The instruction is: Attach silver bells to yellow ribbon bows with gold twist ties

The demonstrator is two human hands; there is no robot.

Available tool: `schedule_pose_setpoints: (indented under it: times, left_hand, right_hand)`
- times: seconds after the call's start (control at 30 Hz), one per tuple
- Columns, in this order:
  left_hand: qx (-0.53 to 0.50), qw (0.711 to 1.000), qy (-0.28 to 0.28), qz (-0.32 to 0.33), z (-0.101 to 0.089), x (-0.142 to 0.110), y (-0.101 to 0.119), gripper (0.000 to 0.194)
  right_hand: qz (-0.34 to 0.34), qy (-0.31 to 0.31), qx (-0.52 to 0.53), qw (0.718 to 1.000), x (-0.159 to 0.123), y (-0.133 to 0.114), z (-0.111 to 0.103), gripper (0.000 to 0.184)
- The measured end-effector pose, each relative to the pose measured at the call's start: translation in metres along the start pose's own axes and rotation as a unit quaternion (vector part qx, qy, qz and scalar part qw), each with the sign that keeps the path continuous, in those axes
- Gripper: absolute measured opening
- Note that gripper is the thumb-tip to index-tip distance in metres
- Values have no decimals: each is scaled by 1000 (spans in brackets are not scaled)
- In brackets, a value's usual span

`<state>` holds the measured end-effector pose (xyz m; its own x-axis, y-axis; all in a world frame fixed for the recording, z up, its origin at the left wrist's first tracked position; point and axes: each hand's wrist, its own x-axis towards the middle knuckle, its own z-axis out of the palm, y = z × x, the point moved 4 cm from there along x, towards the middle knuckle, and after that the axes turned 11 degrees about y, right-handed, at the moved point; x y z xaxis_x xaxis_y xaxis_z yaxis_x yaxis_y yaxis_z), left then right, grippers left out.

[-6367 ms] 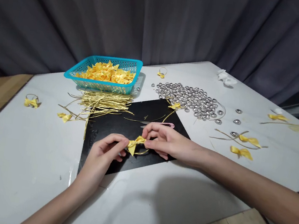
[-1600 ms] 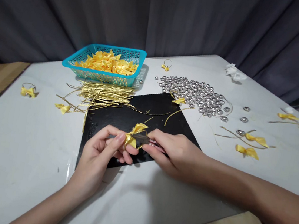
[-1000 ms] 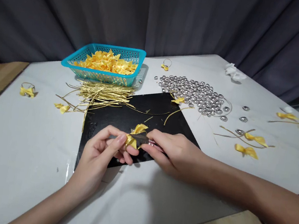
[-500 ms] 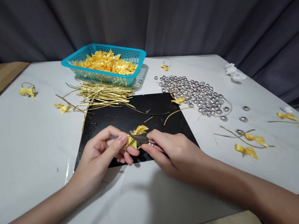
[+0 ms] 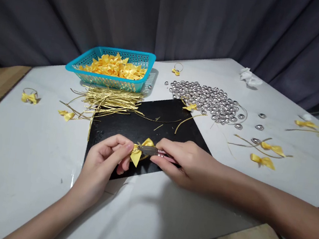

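My left hand (image 5: 109, 156) pinches a yellow ribbon bow (image 5: 136, 157) by its left side, thumb against fingers, above the black board. Gold wire (image 5: 143, 157) runs around the bow's middle and curves below it. In my right hand (image 5: 181, 162) is a small tool with pink handles and a dark narrow tip (image 5: 149, 150); its exact kind is hard to make out. The tip lies across the middle of the bow, touching or very near the wire. My right fingers cover most of the handles.
A black board (image 5: 134, 129) lies under my hands on the white table (image 5: 38, 149). Behind stand a blue basket (image 5: 109, 74) of yellow bows, a bundle of gold wires (image 5: 111, 100) and a heap of silver beads (image 5: 204, 98). Loose bows (image 5: 263, 162) lie right.
The bow has turned and one ribbon tail now hangs downward. My left hand has shifted slightly left, its lower fingers curling in. The tool tip now points more level across the bow.
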<state>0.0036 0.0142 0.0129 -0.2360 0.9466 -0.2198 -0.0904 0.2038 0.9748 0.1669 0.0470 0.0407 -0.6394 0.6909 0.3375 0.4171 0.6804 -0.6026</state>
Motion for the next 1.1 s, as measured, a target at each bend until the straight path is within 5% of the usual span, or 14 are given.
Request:
schedule_pose_setpoints:
  times: [0.43, 0.8, 1.1]
  left_hand:
    - [-11, 998, -8, -54, 4, 0, -1, 25]
    - [-53, 995, -6, -87, 7, 1, -1, 28]
    - [-52, 995, -2, -90, 7, 1, 0, 26]
  right_hand:
    - [-11, 0, 14, 1000, -1, 0, 2, 19]
    - [65, 23, 110, 992, 3, 5, -2, 21]
    - [41, -19, 94, 995, 2, 3, 0, 19]
